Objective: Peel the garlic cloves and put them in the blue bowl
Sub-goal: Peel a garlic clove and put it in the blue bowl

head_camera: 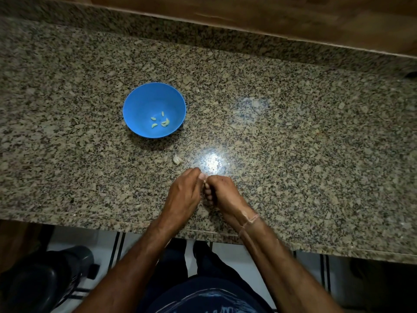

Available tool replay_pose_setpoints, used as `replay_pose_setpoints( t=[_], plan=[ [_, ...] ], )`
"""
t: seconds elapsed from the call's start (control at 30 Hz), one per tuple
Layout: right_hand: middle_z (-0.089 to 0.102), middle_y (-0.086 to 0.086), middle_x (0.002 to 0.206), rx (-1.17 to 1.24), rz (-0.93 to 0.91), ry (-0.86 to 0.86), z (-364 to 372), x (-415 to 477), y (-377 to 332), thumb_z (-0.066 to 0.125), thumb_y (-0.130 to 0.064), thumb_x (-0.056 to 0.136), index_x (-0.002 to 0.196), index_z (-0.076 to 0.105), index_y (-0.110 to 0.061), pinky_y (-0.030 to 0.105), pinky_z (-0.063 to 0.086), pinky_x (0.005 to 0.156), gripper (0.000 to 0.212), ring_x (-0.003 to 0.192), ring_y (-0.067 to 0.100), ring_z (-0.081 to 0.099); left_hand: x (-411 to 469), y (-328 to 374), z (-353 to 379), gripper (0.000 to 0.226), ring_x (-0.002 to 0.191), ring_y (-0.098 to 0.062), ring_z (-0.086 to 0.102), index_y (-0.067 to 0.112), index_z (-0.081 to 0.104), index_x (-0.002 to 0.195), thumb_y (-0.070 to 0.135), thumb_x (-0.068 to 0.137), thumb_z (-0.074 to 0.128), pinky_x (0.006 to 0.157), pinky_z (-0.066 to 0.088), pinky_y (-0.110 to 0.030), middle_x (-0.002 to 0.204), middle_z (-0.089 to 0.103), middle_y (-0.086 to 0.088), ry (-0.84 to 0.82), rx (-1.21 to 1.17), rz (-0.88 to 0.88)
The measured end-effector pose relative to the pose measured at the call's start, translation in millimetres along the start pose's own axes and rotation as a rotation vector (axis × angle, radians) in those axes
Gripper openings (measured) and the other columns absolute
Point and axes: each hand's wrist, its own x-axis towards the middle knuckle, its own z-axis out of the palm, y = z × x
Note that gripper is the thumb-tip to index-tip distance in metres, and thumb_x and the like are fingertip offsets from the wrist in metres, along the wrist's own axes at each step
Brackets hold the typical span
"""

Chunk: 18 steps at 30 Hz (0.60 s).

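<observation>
The bowl [144, 102] was plain bright blue, the peeled cloves [160, 121] in it pale yellow-green. The countertop [293, 132] was granite speckled beige, grey and black. At twelve o'clock ran brown wood [270, 14]; at six, white floor tiles [103, 242] with dark stripes.

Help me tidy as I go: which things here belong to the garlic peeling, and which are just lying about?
Job: blue bowl, peeled cloves in it, clove pinched between left hand and right hand, garlic bit on the counter.
Lying about: black stool on the floor.
</observation>
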Motion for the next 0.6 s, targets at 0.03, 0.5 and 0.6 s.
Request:
replay_pose_setpoints(
  t=[0.03, 0.5, 0.6],
  plan=[
    [0.051, -0.006, 0.066, 0.015, 0.004, -0.005, 0.6, -0.3, -0.6, 0.049, -0.021, 0.107, 0.077, 0.056, -0.015, 0.02, 0.038, 0.054, 0.032, 0.058, 0.01, 0.042, 1.1, 0.3, -0.3, 0.032, 0.062, -0.002, 0.044, 0.02, 0.049, 0.081, 0.026, 0.111, 0.042, 0.057, 0.035, -0.013, 0.072, 0.049, 0.01, -0.001, -0.043, -0.028],
    [0.048, -0.004, 0.063, 0.255, 0.185, 0.011, 0.0, 6.9, 1.5, 0.054, -0.017, 0.103, 0.073, 0.058, -0.018, 0.022, 0.037, 0.05, 0.03, 0.053, 0.01, 0.041, -4.1, 1.8, 0.5, 0.013, 0.075, 0.0, 0.062, 0.017, 0.067, 0.086, 0.021, 0.098, 0.069, 0.063, 0.043, -0.008, 0.078, 0.066, 0.01, 0.12, -0.168, -0.057],
    [0.047, -0.006, 0.065, -0.108, -0.16, 0.153, 3.3, -0.8, 4.0, 0.053, -0.017, 0.107, 0.074, 0.053, -0.017, 0.013, 0.033, 0.049, 0.033, 0.054, 0.002, 0.039, -1.1, -3.0, 0.0, 0.017, 0.071, -0.003, 0.063, 0.014, 0.071, 0.088, 0.026, 0.1, 0.067, 0.062, 0.048, -0.014, 0.078, 0.07, 0.004, 0.033, -0.368, -0.207]
  ],
)
